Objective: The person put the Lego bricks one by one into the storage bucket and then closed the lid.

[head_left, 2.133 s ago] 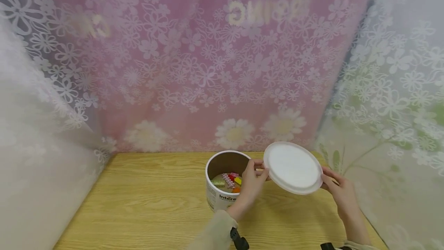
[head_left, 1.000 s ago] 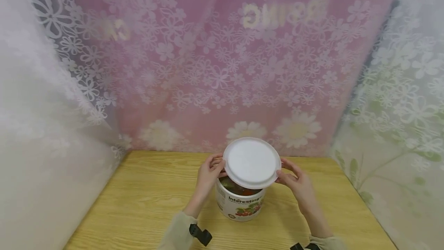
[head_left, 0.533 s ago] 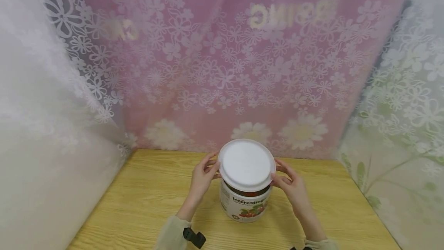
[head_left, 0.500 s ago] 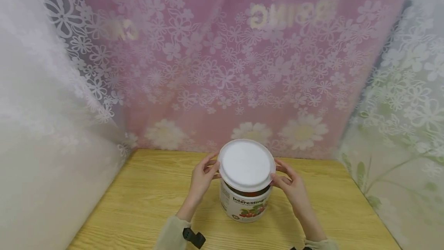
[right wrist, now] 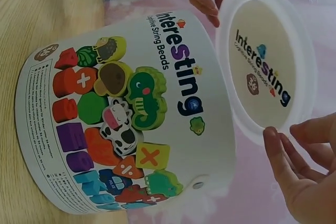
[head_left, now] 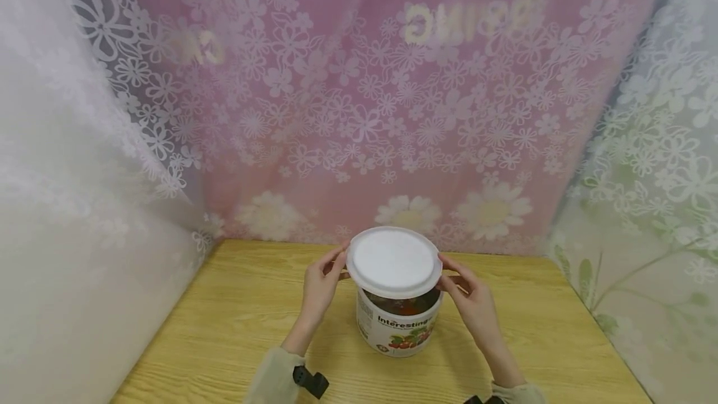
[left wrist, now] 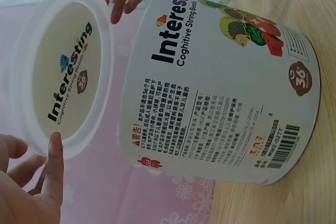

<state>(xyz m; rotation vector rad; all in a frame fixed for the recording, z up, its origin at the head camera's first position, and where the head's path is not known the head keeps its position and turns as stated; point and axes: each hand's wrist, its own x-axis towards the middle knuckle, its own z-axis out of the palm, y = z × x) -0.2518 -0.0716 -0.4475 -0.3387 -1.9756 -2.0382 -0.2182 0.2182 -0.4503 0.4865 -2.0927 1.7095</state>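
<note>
A round white lid [head_left: 394, 260] is held level-to-tilted above a white bucket [head_left: 387, 329], with a gap between the two at the front. My left hand [head_left: 320, 292] pinches the lid's left edge, and my right hand [head_left: 473, 307] pinches the right edge. The lid's plain side faces up; its "Interesting" print faces down toward the bucket, as the left wrist view shows on the lid [left wrist: 73, 66]. The bucket [right wrist: 126, 114] carries "Interesting Cognitive String Beads" and pictures of coloured beads. Through the gap its dark inside shows, with blurred coloured pieces.
The bucket stands on a wood-grain table [head_left: 235, 329]. Behind the table hangs a pink flowered curtain [head_left: 314, 111], and pale flowered curtains enclose the left side [head_left: 84, 204] and right side [head_left: 662, 204].
Both hands have carried the lid left from beside the bucket to over it, the bucket turning its printed front into view. Since half a second ago, the lid's front edge has risen, widening the gap.
</note>
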